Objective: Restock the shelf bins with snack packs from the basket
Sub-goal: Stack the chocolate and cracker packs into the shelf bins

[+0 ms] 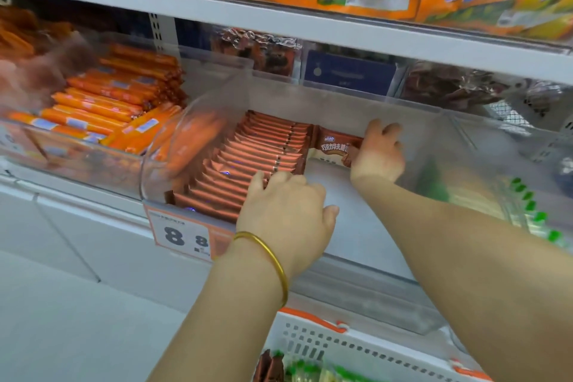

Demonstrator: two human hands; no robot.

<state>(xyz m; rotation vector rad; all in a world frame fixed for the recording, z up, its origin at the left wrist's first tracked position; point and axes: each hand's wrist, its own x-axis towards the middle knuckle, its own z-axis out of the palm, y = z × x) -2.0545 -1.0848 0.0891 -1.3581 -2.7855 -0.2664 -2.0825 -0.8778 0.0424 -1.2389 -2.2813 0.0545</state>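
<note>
Clear hard-plastic bin (369, 262), rounded corners. A row of glossy brown foil packs (248, 158) stands on edge along its left wall. Right hand (378, 152) pinches one flat brown pack (333, 145) near the back wall, beside the row's far end. Left hand (285, 211) lies on the row near the front edge, fingers bent and thumb free; can't tell if it grasps any. White perforated basket (356, 347) sits below - orange trim.

Both bare forearms extended forward; left hand (285, 211) palm-down, fingers bent, thumb splayed; right hand (378, 153) farther in, gripping brown-and-white snack pack (335, 145).
</note>
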